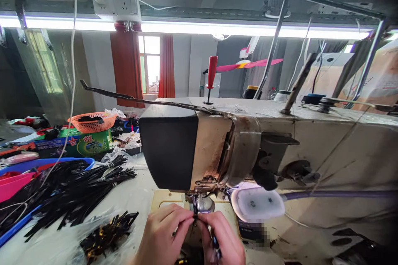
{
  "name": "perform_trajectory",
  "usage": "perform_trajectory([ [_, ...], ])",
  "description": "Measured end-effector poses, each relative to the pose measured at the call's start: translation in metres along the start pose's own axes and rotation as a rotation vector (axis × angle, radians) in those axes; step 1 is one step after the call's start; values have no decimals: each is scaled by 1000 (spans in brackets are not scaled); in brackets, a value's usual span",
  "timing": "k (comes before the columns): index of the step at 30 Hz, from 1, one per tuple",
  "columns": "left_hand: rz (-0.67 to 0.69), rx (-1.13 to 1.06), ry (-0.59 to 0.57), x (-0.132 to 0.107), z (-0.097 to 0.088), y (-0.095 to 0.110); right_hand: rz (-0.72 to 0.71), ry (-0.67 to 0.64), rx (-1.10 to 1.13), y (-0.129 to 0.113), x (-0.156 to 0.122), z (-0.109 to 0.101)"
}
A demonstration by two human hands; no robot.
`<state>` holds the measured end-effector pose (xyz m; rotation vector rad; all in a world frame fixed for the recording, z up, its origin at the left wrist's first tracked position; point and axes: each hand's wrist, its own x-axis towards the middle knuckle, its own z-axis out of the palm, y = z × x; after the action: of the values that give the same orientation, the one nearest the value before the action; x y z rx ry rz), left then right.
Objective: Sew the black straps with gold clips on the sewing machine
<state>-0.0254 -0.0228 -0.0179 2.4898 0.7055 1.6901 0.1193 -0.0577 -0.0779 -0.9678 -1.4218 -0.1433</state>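
Both my hands meet under the head of an industrial sewing machine (248,145). My left hand (163,232) pinches a narrow black strap (195,211) just below the presser foot (202,203). From the other side my right hand (222,238) pinches the same strap, fingertips touching those of the left. The strap's lower part is hidden between my fingers. A small white lamp (258,203) shines right of the needle area.
A pile of black straps (77,192) lies at left, partly in a blue tray (46,163). A clear bag of black and gold pieces (105,236) sits near my left hand. Behind are an orange basket (93,122), a green box (90,143) and a red-handled screwdriver (212,74).
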Motion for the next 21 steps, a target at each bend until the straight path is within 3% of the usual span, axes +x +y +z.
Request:
perform_trajectory([
  [2,88,77,23,0,-1,2,-52,-3,-43,3,2,-4],
  [5,158,156,22,-1,-3,4,-132,-176,-134,4,13,-15],
  [10,276,216,-96,-2,-11,6,-328,-388,-223,1,42,-32],
  [13,297,279,-134,-3,-14,5,-503,-419,-264,5,57,-36],
  [17,296,257,-34,-4,-5,-5,-654,-481,-311,17,59,-39],
  [19,294,226,26,-5,2,-11,-641,-466,-283,23,51,-38],
  [21,325,205,34,-6,7,-16,-544,-371,-235,28,40,-35],
])
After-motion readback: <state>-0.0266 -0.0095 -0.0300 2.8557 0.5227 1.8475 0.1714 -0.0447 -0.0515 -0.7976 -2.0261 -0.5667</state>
